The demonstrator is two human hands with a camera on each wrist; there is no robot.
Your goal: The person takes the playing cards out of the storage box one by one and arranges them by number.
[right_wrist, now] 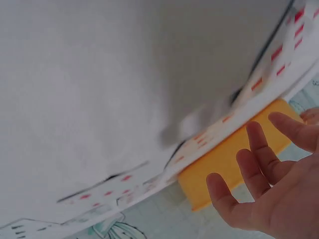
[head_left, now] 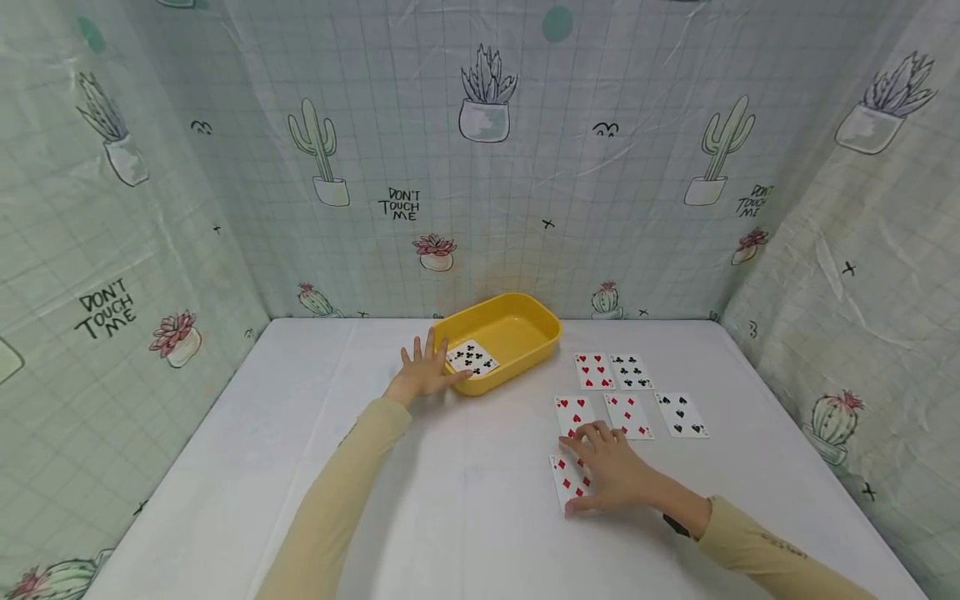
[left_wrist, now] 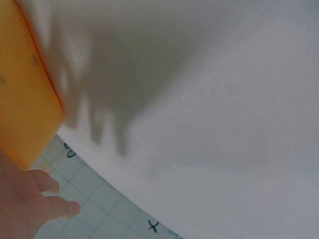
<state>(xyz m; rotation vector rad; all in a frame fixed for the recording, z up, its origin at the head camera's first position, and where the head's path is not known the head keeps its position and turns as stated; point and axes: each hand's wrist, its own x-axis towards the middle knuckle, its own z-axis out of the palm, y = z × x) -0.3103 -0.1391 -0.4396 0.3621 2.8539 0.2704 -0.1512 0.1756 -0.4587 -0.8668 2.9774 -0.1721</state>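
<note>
Where three o'clock falls on the tabletop (head_left: 457, 517), I note: right hand (head_left: 617, 468), fingers wide, over one diamonds card (head_left: 570, 477), contact unclear; at two, five cards (head_left: 628, 414), face up in rows, presumably spaced for legibility; at eleven, left hand (head_left: 422, 373), splayed, seemingly steadying yellow tray (head_left: 525, 365) at twelve, clubs card (head_left: 472, 357) inside.

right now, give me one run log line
left hand: at tray rim | clubs card: in tray | right hand: over front diamonds card, contact unclear | other cards: on table
</note>
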